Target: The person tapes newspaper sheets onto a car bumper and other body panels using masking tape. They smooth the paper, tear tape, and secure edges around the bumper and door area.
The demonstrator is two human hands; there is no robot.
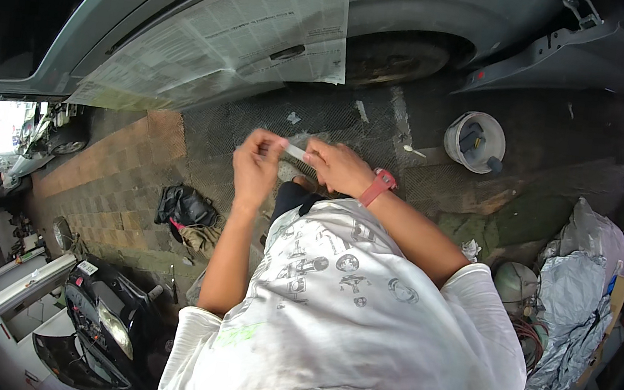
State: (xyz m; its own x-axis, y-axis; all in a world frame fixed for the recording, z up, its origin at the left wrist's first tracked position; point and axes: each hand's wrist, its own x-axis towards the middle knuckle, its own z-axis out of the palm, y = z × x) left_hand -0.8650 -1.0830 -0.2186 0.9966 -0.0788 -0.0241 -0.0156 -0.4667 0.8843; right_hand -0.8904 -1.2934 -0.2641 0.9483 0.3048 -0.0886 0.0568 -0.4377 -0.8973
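Pale strip (296,151): left hand (256,158) pinching left end, right hand (340,167) right end; bucket (452,144) right of strip, newspaper (230,37) beyond

Dim, edge-bent view with right-rim glare, possibly daylight.

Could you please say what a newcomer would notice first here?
Newspaper sheets over part of the grey car body, along the top, probably catch the eye first. Near the centre, the left hand and right hand hold a small white strip between them. To their right stands a white bucket.
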